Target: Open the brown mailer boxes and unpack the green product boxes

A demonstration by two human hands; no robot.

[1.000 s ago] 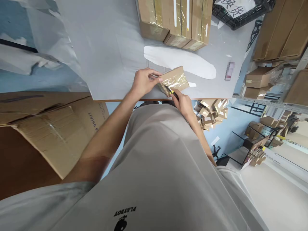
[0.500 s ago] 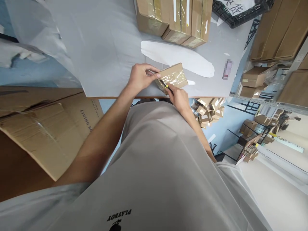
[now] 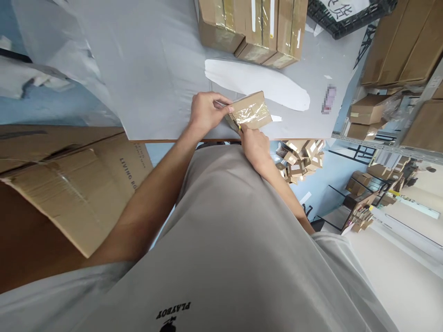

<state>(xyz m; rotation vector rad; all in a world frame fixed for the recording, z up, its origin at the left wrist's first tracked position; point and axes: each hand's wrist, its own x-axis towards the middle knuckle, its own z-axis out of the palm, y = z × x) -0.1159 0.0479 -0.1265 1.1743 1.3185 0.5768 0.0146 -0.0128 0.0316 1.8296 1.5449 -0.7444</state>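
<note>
A small flat cardboard box [image 3: 254,108] with shiny clear tape across it lies tilted near the table's front edge. My left hand [image 3: 209,109] pinches its left corner between thumb and fingers. In my right hand [image 3: 255,145] is a utility knife [image 3: 239,127], dark with a yellow part, mostly covered by the closed fingers. The knife's tip end rests at the near left side of the box; the blade itself is too small to make out. Beneath and behind the box lies a long white sheet of paper [image 3: 277,85].
Taped cardboard boxes [image 3: 256,37] stand at the table's back, beside a black plastic crate [image 3: 337,23]. A large carton [image 3: 86,184] sits to the left, below table height. Small boxes [image 3: 299,161] are heaped at the right below the grey table [image 3: 145,83]. Shelves [image 3: 415,110] hold more cartons.
My right hand has drawn the knife slightly toward me along the box's near left side, and its fingers now cover more of the knife. My left hand keeps its hold on the corner.
</note>
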